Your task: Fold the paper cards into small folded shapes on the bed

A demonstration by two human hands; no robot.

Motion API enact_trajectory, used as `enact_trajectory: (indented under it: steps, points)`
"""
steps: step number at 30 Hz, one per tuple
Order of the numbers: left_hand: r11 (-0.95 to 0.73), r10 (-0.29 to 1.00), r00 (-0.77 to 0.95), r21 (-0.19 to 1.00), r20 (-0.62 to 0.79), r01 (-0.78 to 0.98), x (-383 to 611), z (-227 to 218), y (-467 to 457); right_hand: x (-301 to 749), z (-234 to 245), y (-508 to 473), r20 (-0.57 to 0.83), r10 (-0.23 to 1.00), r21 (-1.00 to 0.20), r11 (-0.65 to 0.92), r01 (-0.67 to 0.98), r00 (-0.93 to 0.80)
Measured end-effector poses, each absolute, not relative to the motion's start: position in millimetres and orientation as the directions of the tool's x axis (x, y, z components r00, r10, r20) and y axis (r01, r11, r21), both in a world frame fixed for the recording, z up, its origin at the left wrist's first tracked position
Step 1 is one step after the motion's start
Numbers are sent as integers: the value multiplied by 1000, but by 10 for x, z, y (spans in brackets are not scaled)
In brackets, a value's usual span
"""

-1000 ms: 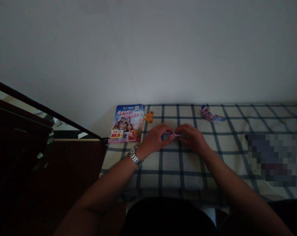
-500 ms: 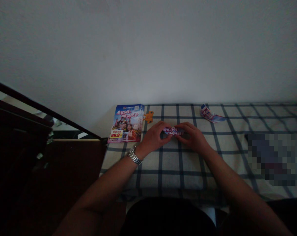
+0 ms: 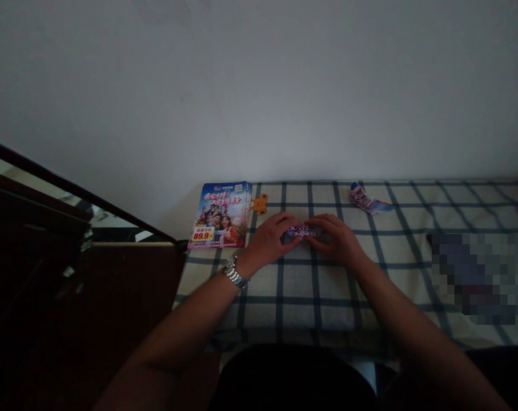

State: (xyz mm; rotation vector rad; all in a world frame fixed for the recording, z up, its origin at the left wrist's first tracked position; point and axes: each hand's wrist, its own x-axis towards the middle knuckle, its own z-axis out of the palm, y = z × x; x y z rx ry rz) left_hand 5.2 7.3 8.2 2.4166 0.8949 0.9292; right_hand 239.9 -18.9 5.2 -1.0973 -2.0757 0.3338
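A small folded strip of printed paper (image 3: 304,230), purple, pink and white, lies between my two hands on the checked bedsheet (image 3: 293,285). My left hand (image 3: 270,241), with a metal watch at the wrist, pinches its left end with closed fingers. My right hand (image 3: 336,240) grips its right end, fingers curled over it. Both hands rest low on the sheet.
A stack of colourful leaflets (image 3: 220,214) lies at the bed's far left corner, an orange paper shape (image 3: 259,204) beside it. Another folded printed piece (image 3: 365,199) lies near the wall. A dark wooden headboard (image 3: 113,297) stands left. A blurred patch (image 3: 477,277) covers the sheet at right.
The folded paper turned between my fingers, showing more of its printed face half a second ago and a bit less now. My hands stayed in the same spot.
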Motion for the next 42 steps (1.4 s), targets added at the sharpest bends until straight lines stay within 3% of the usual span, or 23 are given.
enact_trajectory:
  steps: [7,12,19,34,42]
  points:
    - [-679,718,526,624,456,386,47,99,65,2431,46,-181,466,836,-600,539,591,-290]
    - [-662,740,469,644,483,382,34,117,72,2468,13,-171,344,929,-756,360,547,-136]
    - [-665,744,411,642,526,381,41,132,70,2439,-49,-134,107,993,-970,115,215,-48]
    - [-667,714,540,669,447,328,68,137,18,2325,6,-223,128,981,-977,150,151,-148]
    - [-663,707,559,680,434,311,76,140,12,2345,-44,-232,148,975,-947,188,261,-165]
